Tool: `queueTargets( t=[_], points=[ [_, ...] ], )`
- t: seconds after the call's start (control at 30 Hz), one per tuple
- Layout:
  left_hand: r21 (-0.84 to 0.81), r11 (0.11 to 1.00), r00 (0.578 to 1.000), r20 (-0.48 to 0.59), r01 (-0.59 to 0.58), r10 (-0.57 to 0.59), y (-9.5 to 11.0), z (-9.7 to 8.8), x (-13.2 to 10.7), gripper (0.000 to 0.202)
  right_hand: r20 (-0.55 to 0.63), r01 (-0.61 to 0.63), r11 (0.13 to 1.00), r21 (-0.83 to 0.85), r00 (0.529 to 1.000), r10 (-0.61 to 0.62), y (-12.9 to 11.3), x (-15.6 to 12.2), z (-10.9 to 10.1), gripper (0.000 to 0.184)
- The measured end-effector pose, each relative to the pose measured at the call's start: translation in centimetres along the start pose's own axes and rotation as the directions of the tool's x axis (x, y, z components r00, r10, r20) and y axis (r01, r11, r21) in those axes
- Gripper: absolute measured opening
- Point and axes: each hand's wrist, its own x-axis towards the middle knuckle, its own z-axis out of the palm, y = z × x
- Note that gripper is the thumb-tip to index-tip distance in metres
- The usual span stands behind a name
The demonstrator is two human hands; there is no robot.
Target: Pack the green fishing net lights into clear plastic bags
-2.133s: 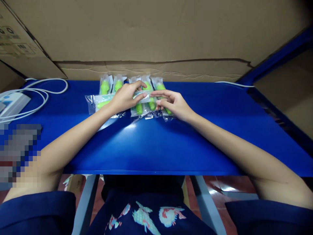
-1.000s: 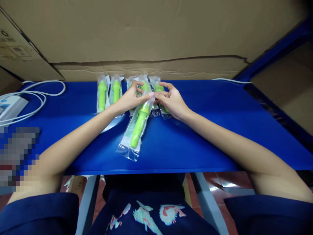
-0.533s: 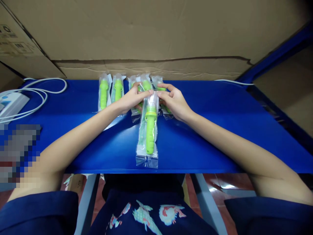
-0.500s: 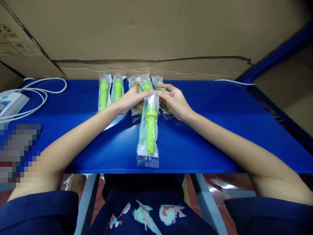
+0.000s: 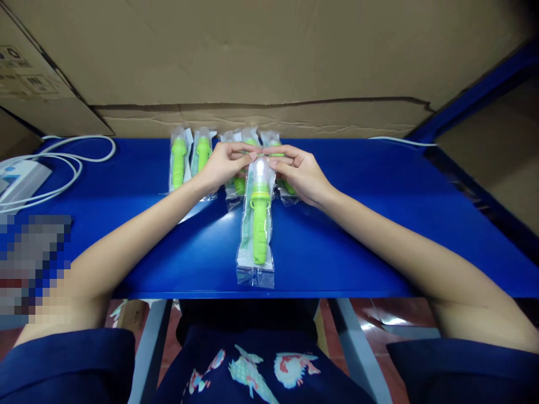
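Head view, looking down over my forearms onto the blue table (image 5: 357,235). My left hand (image 5: 221,167) and my right hand (image 5: 300,175) meet at the middle of the table, toward its far edge, fingertips almost touching. Both are pinching the far end of one clear packet (image 5: 256,224) with a green tool sealed inside. Left fingers are curled in, thumb and forefinger closed on the packet's top left corner; right fingers do the same on its top right corner. The packet runs lengthwise straight toward me, its near end lying just short of the table's near edge.

Behind my hands, a row of packets (image 5: 189,157) of the same kind lies side by side along the far edge; two show clearly to the left of my left hand, and the others are partly hidden under my fingers. At the far left corner sits a white device (image 5: 19,179) with a looped white cable (image 5: 80,148). Cardboard (image 5: 269,56) stands as a wall behind the table's far edge.
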Motion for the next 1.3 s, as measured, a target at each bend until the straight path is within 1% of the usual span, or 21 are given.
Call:
queueTargets(
  t=[0.13,0.27,0.37,0.47,0.5,0.57,0.63,0.7,0.8,1.0,1.1,1.2,1.3],
  points=[
    [-0.034,0.998,0.998,0.035,-0.044,0.045,-0.4,-0.4,0.1,0.032,-0.031,-0.015,0.997,0.072,0.999,0.017,-0.4,0.1,0.1,0.032],
    [-0.123,0.992,0.994,0.11,-0.007,0.021,-0.7,-0.7,0.3,0.031,-0.085,-0.03,0.993,0.11,0.996,0.039,-0.7,0.3,0.2,0.018],
    [-0.151,0.988,0.994,0.114,0.016,0.001,-0.6,-0.6,0.2,0.032,-0.115,-0.058,0.993,0.1,0.991,0.07,-0.6,0.4,0.3,0.011],
    [-0.167,0.985,0.998,0.054,0.049,-0.041,-0.3,-0.2,0.0,0.043,-0.115,-0.059,0.993,0.103,0.991,0.071,-0.4,0.5,0.2,0.012],
    [-0.171,0.984,0.998,0.037,0.059,-0.053,-0.3,-0.1,-0.1,0.043,-0.113,-0.053,0.993,0.108,0.991,0.065,-0.3,0.5,0.2,0.012],
    [-0.17,0.983,0.998,0.02,0.064,-0.062,-0.1,0.1,-0.1,0.034,-0.115,-0.047,0.992,0.114,0.992,0.061,-0.2,0.5,0.1,0.014],
    [-0.153,0.987,0.999,0.018,0.052,-0.05,-0.1,0.3,-0.2,0.024,-0.111,-0.055,0.994,0.097,0.992,0.065,-0.1,0.6,0.0,0.015],
    [-0.134,0.99,0.999,0.013,0.033,-0.031,-0.1,0.4,-0.2,0.021,-0.097,-0.061,0.996,0.068,0.993,0.067,-0.1,0.7,-0.2,0.018],
    [-0.119,0.993,1.0,0.013,0.006,-0.004,-0.2,0.4,-0.3,0.022,-0.081,-0.066,0.997,0.048,0.994,0.07,-0.1,0.8,-0.5,0.021],
    [-0.115,0.993,0.999,0.046,-0.022,0.027,-0.4,0.3,-0.4,0.025,-0.1,-0.082,0.99,0.116,0.991,0.093,-0.2,0.9,-0.4,0.018],
    [-0.135,0.991,0.998,0.052,-0.017,0.024,-0.4,0.3,-0.4,0.025,-0.093,-0.04,0.994,0.101,0.994,0.049,-0.3,0.7,-0.3,0.016],
    [-0.157,0.987,0.998,0.058,-0.022,0.032,-0.4,0.4,-0.3,0.022,-0.084,0.03,0.999,0.034,0.996,-0.027,-0.4,0.5,-0.1,0.016],
    [-0.162,0.986,0.998,0.054,-0.024,0.034,-0.4,0.4,-0.3,0.018,-0.094,0.072,0.996,-0.043,0.993,-0.076,-0.4,0.5,-0.1,0.017]
  ],
)
